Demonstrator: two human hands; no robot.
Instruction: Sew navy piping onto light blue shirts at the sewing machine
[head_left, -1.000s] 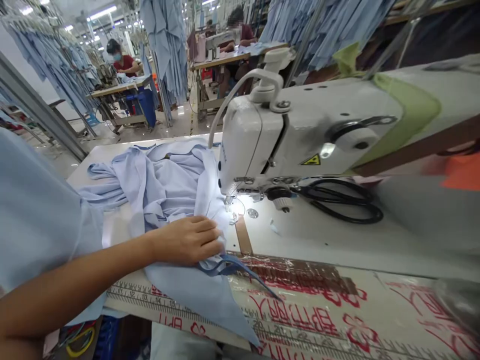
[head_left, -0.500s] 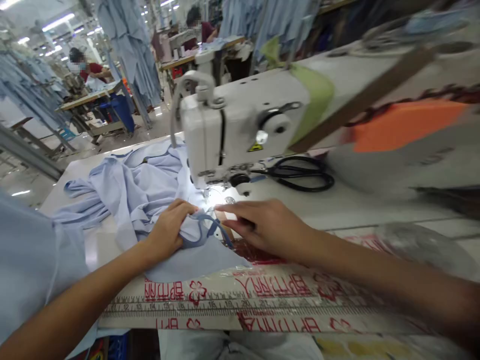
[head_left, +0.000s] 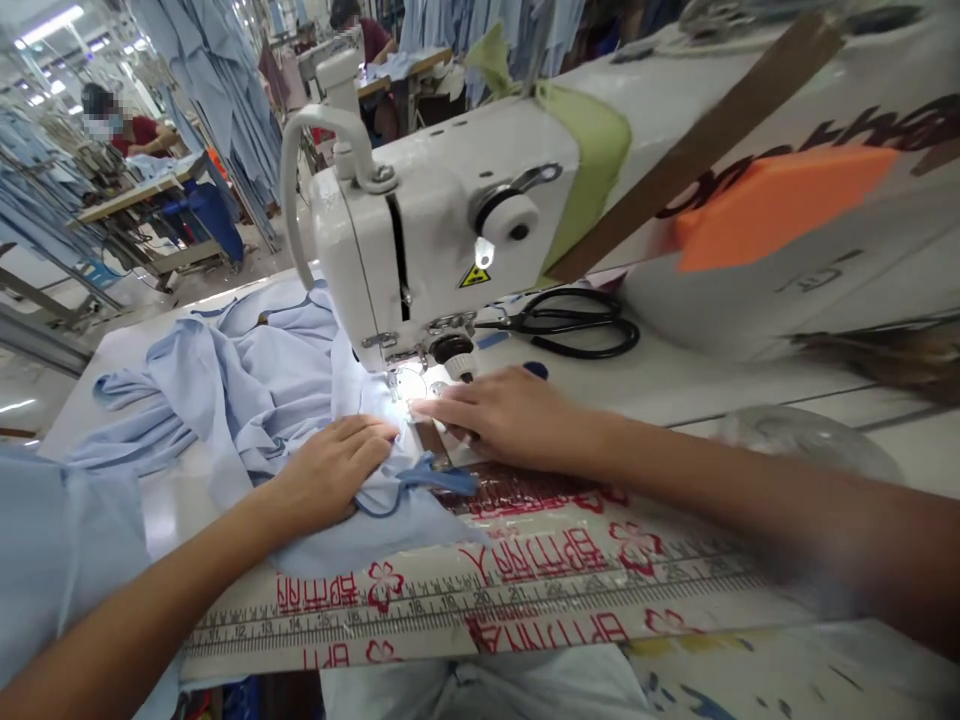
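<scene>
My left hand (head_left: pixel 330 475) lies flat on a light blue cloth garment piece (head_left: pixel 289 370), fingers forward and close together, left of the needle area. My right hand (head_left: pixel 517 415) reaches in from the right, its index finger stretched to the cloth edge by the lit presser foot (head_left: pixel 396 385); its other fingers bend beneath and are partly hidden. The white sewing machine (head_left: pixel 435 240) stands over the cloth. A darker blue strip (head_left: pixel 442 477) lies between my hands at the cloth's edge.
Black-handled scissors (head_left: pixel 577 322) lie beneath the machine arm. A printed ruler (head_left: pixel 420 605) runs along the table's front edge. A clear round plastic object (head_left: pixel 810 440) sits at right. Hanging blue garments (head_left: pixel 217 90) and two people at other tables are behind.
The view has shifted, so the machine sits further left and higher. My right hand's fingers have drawn closer together at the presser foot. The darker blue strip has flattened and points right.
</scene>
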